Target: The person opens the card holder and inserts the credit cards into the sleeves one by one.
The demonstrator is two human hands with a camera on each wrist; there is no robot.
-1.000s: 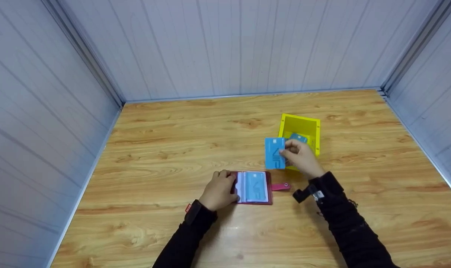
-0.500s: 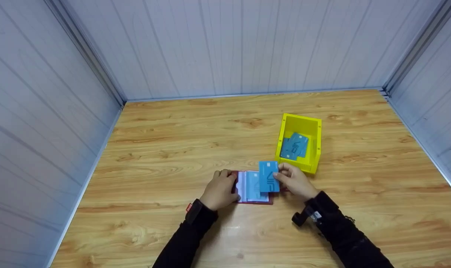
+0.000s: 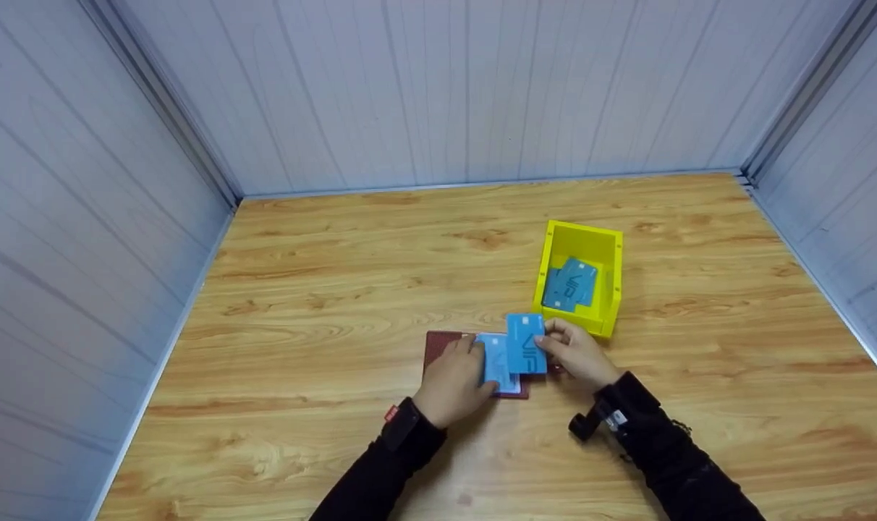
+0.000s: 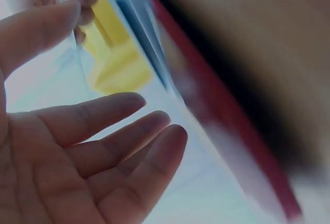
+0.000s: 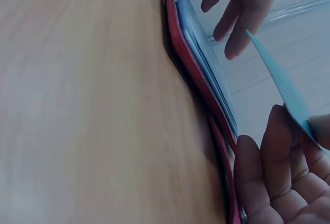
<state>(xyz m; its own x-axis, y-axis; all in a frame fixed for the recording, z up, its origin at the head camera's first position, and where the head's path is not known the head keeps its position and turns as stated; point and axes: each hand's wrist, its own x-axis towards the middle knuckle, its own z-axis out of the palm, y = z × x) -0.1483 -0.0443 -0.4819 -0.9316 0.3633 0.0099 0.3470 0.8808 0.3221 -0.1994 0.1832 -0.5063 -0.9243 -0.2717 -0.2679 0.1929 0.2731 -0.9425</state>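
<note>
Light-blue rectangular plastic card marked "VIP" (image 3: pixel 525 341), pinched in the right hand (image 3: pixel 577 354), raised above the right part of an open dark-red card holder with clear pages (image 3: pixel 441 347).

Detail: card roughly upright in the head view, chip square at its far end, gripped at its right edge between thumb and fingers; in the holder, a second light-blue card (image 3: pixel 496 362) shows under a clear page; left hand (image 3: pixel 453 382) over the holder's left and middle part, fingers loosely extended, thumb well apart from them, nothing in its grasp; to the far right, a yellow open-topped plastic bin (image 3: pixel 587 242) containing several overlapping blue cards (image 3: pixel 573 284); beneath all, a light-brown wood-grain table (image 3: pixel 323 289); at the far side, a whitish panelled wall (image 3: pixel 409 94); both arms in black sleeves (image 3: pixel 373 477).
</note>
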